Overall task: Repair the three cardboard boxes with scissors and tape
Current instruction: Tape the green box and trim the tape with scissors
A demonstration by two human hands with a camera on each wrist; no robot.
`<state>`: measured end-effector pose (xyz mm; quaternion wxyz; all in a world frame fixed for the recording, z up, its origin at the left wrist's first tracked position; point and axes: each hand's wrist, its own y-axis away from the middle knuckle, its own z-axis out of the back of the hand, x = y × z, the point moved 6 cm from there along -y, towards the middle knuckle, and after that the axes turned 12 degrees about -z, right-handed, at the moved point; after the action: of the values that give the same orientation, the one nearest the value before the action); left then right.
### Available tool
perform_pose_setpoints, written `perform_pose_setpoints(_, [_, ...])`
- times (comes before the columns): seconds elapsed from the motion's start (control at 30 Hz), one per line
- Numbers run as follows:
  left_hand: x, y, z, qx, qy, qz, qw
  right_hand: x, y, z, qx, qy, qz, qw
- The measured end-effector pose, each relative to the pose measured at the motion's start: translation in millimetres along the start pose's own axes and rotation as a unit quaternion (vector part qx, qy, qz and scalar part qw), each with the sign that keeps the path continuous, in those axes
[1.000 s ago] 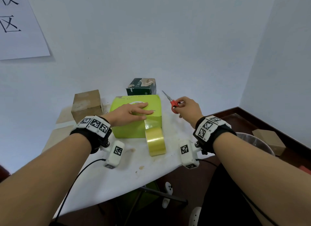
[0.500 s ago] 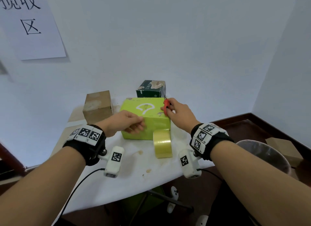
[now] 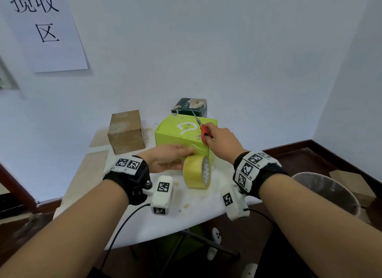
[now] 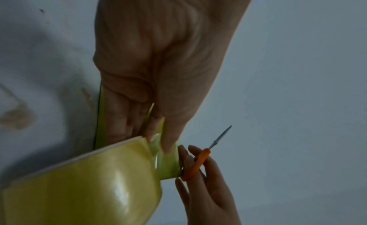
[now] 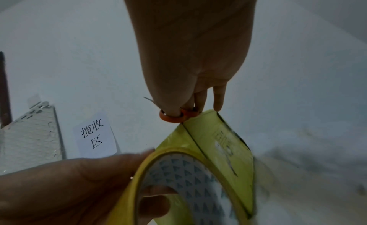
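Note:
A lime-green box (image 3: 177, 133) stands mid-table, with a brown cardboard box (image 3: 126, 131) to its left and a dark green box (image 3: 190, 107) behind it. A yellow tape roll (image 3: 197, 171) stands on edge against the green box's front. A clear strip runs from the roll up to the box's near right corner. My left hand (image 3: 186, 157) lies with straight fingers on the box's front, its thumb pressing the strip (image 4: 166, 162). My right hand (image 3: 208, 137) grips red-handled scissors (image 3: 204, 133) at that corner. Their blades are closed and point up and away.
The white table (image 3: 186, 215) ends just before my wrists. A grey bin (image 3: 326, 190) and a cardboard box (image 3: 351, 180) sit on the floor to the right. A paper sign (image 3: 45, 29) hangs on the wall at the left.
My right hand brought the scissors from the right of the green box to its near right corner. My left hand slid from the box's top down to its front beside the roll.

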<state>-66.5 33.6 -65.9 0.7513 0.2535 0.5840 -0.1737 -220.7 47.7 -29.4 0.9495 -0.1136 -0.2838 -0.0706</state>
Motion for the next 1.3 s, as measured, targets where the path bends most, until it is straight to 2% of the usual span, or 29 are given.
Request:
perform_pose_setpoints(0.07, [4,-2,-6,0.021,0.004,0.001,1.0,-2,1,-2,-0.005,0.003,-0.005,1.0])
perform_pose_setpoints(0.23, [11,-1,-7,0.012,0.069,0.011,0.997,-6,1,-4,-0.004,-0.002,-0.022,1.0])
perform_pose_setpoints(0.47, [16,-3,-16,-0.05,0.145,0.002,0.988,-6,-1,-4,-0.009,-0.003,-0.025,1.0])
perform_pose_setpoints(0.63, [17,-8,-17,-0.073,0.076,-0.014,0.994,-6,0,-5,-0.014,0.0,-0.023,1.0])
perform_pose_setpoints(1.0, [18,-9,-7,-0.071,0.056,0.061,0.994,-5,2,-4,-0.014,0.02,-0.036,0.999])
perform_pose_setpoints(1.3, [22,-11,-10,-0.069,0.075,0.079,0.992,-5,3,-3,-0.01,0.006,-0.044,0.999])
